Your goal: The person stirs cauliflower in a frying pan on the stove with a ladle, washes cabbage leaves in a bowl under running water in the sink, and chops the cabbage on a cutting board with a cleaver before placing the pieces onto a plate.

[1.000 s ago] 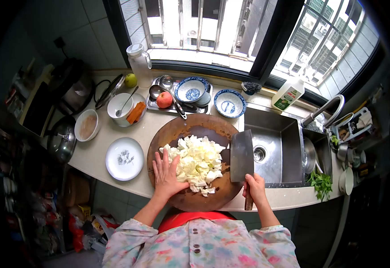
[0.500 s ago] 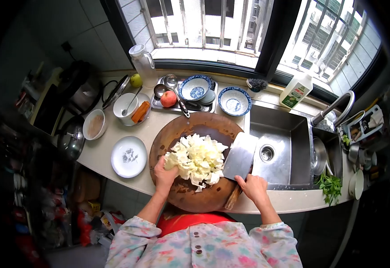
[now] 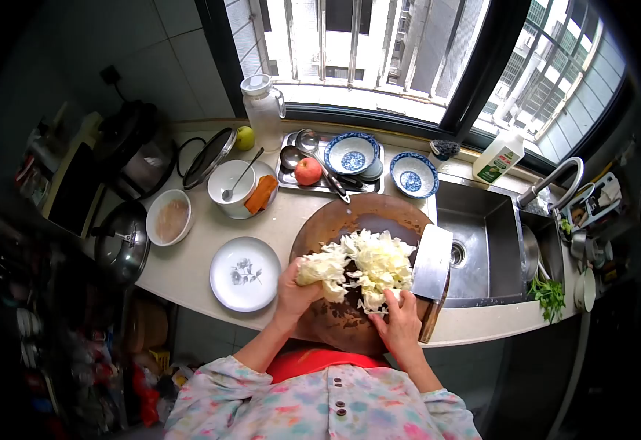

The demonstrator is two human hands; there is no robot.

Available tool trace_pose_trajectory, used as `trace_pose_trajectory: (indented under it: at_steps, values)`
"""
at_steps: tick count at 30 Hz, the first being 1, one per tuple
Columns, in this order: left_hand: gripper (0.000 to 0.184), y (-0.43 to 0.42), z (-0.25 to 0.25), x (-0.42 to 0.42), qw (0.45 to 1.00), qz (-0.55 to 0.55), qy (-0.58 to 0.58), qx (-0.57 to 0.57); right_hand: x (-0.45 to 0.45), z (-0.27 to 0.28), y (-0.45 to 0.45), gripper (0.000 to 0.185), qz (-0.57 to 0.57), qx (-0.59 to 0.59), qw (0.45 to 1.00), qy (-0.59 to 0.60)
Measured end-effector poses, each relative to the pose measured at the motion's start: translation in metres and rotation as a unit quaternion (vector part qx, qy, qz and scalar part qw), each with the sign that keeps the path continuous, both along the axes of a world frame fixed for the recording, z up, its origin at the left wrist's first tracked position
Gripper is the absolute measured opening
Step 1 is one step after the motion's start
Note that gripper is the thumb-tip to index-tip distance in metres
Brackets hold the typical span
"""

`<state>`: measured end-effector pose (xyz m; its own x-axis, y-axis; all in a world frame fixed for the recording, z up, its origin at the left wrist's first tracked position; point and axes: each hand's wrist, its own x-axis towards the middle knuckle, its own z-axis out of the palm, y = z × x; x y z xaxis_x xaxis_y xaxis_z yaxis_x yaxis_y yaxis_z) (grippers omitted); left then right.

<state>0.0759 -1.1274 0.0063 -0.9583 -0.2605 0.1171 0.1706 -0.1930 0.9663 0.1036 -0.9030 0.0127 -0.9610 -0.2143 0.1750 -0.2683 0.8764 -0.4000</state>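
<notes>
Chopped pale cabbage [image 3: 380,260] lies heaped on a round wooden board [image 3: 346,326]. My left hand [image 3: 296,292] is closed round a clump of it at the board's left side. At the heap's near right edge, my right hand [image 3: 399,323] touches some pieces with bent fingers; its fingertips are partly among the leaves. A cleaver [image 3: 432,262] rests on the board's right edge, its blade reaching toward the sink and its wooden handle toward me. Left of the board is a white plate [image 3: 245,274] with a grey flower print.
The steel sink [image 3: 485,249] adjoins the board on the right. Behind the board, a metal tray [image 3: 288,176] holds ladles, a red apple [image 3: 308,171] and a blue-patterned bowl [image 3: 352,152]. White bowls, carrot pieces [image 3: 261,193] and a jug [image 3: 263,114] stand at the back left.
My right hand has let go of the cleaver, now lying on the board's edge, and moved left to the cabbage. My left hand has gathered a clump. The view has shifted.
</notes>
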Motion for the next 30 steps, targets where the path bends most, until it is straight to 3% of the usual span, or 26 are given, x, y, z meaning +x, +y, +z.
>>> trace_pose_trajectory:
  at_steps: [1, 3, 6, 9, 12, 15, 16, 19, 20, 23, 25, 28, 30]
  values:
    - [0.033, -0.017, 0.003, 0.004, 0.999, -0.003, -0.027, 0.043, -0.001, -0.002, -0.004, 0.051, -0.009, 0.004, 1.000, 0.008]
    - [0.031, -0.056, 0.007, 0.011, 1.000, 0.018, -0.018, 0.009, -0.003, -0.005, -0.008, 0.035, 0.000, 0.000, 0.999, 0.035]
    - [0.032, -0.130, -0.041, 0.022, 0.962, 0.107, -0.050, -0.246, -0.005, -0.024, -0.011, 0.016, -0.034, -0.046, 0.998, 0.027]
    - [0.033, -0.161, -0.043, 0.027, 0.849, 0.157, -0.037, -0.503, -0.005, -0.031, -0.015, 0.016, -0.053, -0.018, 0.995, 0.082]
    - [0.039, -0.169, -0.055, 0.030, 0.812, 0.128, -0.074, -0.564, -0.002, -0.032, -0.019, 0.033, -0.066, -0.051, 0.990, 0.117]
    - [0.046, -0.167, -0.047, 0.033, 0.812, 0.096, -0.028, -0.575, 0.005, -0.030, -0.023, 0.047, -0.074, -0.064, 0.989, 0.113]
    - [0.060, -0.172, -0.050, 0.036, 0.827, 0.044, -0.082, -0.554, 0.009, -0.030, -0.023, 0.051, -0.071, -0.065, 0.989, 0.110]
    - [0.076, -0.180, -0.049, 0.043, 0.856, 0.002, -0.099, -0.507, 0.018, -0.032, -0.027, 0.049, -0.138, -0.151, 0.970, 0.129]
    - [0.080, -0.182, -0.046, 0.044, 0.855, -0.011, -0.100, -0.509, 0.021, -0.030, -0.034, 0.040, -0.185, -0.232, 0.946, 0.127]
    - [0.089, -0.174, -0.028, 0.048, 0.832, -0.032, -0.108, -0.542, 0.025, -0.011, -0.057, 0.035, -0.172, -0.251, 0.936, 0.179]
    - [0.091, -0.158, -0.018, 0.050, 0.792, -0.018, -0.127, -0.597, 0.025, 0.003, -0.086, 0.034, -0.107, -0.271, 0.943, 0.160]
    - [0.090, -0.148, -0.027, 0.046, 0.777, -0.010, -0.129, -0.617, 0.016, 0.014, -0.137, 0.038, 0.052, -0.284, 0.952, 0.102]
    - [0.087, -0.158, -0.043, 0.041, 0.820, 0.003, -0.103, -0.563, 0.009, 0.006, -0.172, 0.037, 0.107, -0.341, 0.933, 0.040]
